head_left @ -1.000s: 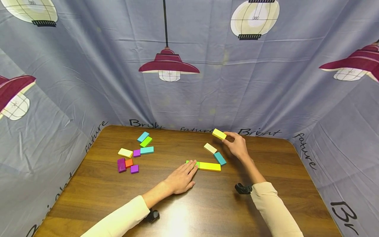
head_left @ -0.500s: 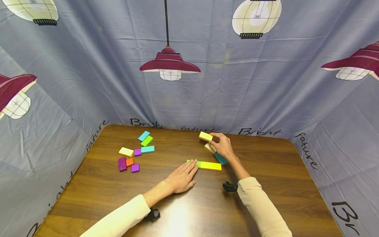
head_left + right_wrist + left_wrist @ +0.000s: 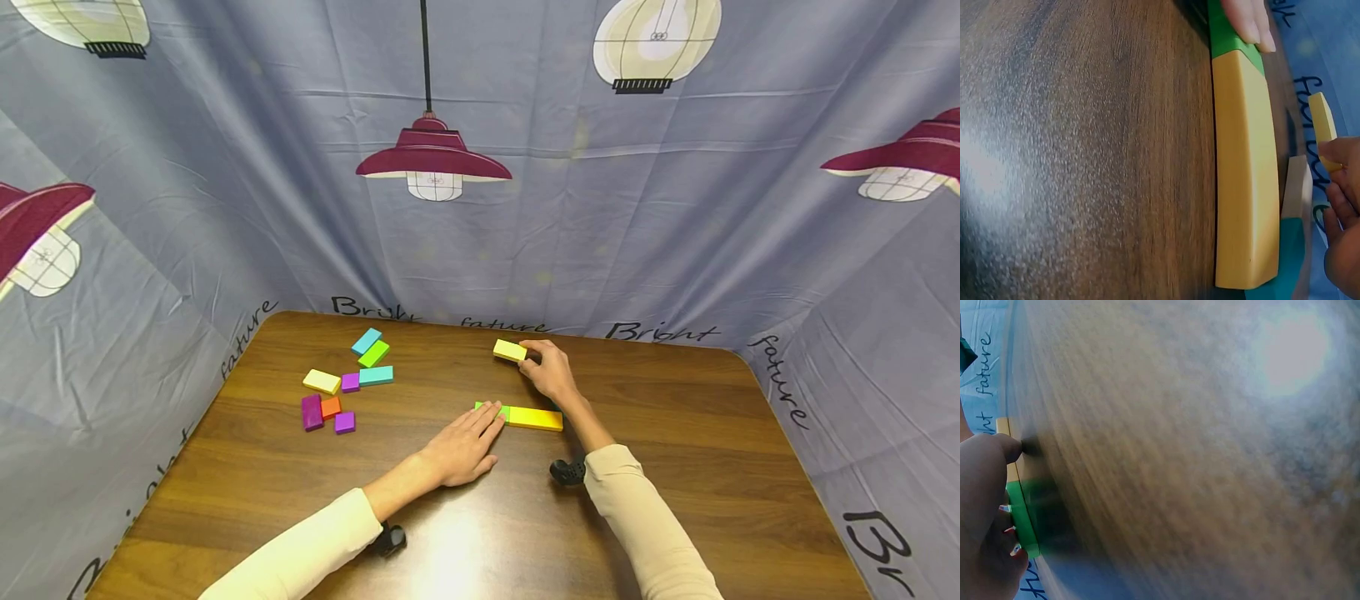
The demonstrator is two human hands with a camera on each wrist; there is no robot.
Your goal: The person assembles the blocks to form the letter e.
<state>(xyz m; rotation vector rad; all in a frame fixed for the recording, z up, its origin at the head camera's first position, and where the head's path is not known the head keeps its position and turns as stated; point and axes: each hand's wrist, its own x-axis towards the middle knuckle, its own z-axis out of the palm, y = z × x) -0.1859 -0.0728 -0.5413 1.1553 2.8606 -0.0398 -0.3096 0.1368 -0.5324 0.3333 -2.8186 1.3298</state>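
In the head view, my left hand (image 3: 459, 450) lies with straight fingers over a green block (image 3: 1225, 36), which joins end to end with a longer yellow block (image 3: 536, 419) on the wooden table. My right hand (image 3: 551, 371) pinches a small light-yellow block (image 3: 510, 350) by its right end, held up beyond the row. Behind the long yellow block, the right wrist view has a cream block (image 3: 1296, 184) and a teal block (image 3: 1291, 244) touching end to end. My right hand and forearm mostly hide these two in the head view.
On the left of the table (image 3: 247, 492) lie several loose blocks: blue (image 3: 367, 341), lime green (image 3: 373, 354), turquoise (image 3: 377, 376), pale yellow (image 3: 322, 382), orange (image 3: 331, 407) and purple ones (image 3: 345, 422). A printed curtain (image 3: 480, 250) stands along the table's back and sides.
My right hand has carried the light-yellow block leftward and slightly lower in the head view, and its arm now covers the cream and teal blocks. My left hand stays in place.
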